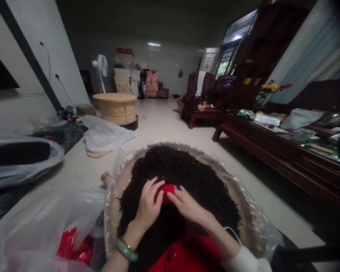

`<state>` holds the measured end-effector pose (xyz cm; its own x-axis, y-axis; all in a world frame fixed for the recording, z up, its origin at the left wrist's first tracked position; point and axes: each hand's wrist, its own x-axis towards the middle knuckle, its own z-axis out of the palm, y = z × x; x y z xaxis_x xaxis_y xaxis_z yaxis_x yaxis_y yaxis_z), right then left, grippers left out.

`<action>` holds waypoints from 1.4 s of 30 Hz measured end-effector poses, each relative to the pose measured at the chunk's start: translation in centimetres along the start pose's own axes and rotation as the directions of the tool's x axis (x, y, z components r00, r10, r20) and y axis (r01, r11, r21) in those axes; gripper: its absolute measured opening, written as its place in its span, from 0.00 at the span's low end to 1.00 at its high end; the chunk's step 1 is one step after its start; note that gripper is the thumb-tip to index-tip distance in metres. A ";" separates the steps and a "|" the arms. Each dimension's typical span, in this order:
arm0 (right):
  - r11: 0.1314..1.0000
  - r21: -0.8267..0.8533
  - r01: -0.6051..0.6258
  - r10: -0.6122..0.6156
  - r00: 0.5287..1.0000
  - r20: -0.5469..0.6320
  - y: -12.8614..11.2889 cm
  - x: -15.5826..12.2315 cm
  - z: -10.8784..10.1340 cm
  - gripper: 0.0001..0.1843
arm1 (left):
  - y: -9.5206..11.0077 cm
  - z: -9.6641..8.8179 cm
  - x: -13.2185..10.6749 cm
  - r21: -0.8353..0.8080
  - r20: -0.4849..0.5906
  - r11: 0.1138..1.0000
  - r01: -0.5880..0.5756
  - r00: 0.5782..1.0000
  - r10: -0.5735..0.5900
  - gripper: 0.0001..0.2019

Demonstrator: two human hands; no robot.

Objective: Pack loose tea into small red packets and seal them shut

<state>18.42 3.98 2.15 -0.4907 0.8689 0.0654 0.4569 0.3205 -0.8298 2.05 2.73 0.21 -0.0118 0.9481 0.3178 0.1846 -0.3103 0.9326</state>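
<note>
A small red packet is held over a heap of dark, dry shredded leaves, which look like tea. My right hand pinches its right side, thumb on the near face. My left hand curls at the packet's left edge, thumb and forefinger on it, the other fingers slightly spread. Beside the right fingers a thin, pale purple object sticks out; its kind is unclear. The leaves lie in a wide round basket lined with clear plastic. Several red packets seem to lie at the near side, below my forearms.
At the lower left, a clear plastic bag holds shiny red packets. Another plastic-lined container of dark leaves stands further left. A bare foot shows beside the basket. A woven round stand and a long wooden table stand beyond.
</note>
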 end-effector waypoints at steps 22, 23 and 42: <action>0.992 0.071 -0.107 0.126 0.910 -0.394 2.2 6.3 -3.3 0.35 | -4.6 -1.1 -0.2 0.407 -0.243 0.911 -0.063 0.954 0.175 0.21; 0.980 -0.050 -0.191 0.148 0.880 -0.452 3.0 7.4 -4.0 0.38 | -4.7 -1.2 -0.2 0.438 -0.251 0.897 -0.064 0.949 0.190 0.21; 0.585 -0.810 -0.042 -0.107 0.986 -0.128 2.8 9.3 0.7 0.24 | -5.2 -1.3 0.0 0.482 -0.302 0.876 -0.016 0.936 0.183 0.22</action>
<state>14.64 12.68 0.00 -0.4374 0.8708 0.2245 0.8888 0.4566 -0.0395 -0.22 4.26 -4.41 -0.2738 0.8093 0.5197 0.6358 -0.2531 0.7292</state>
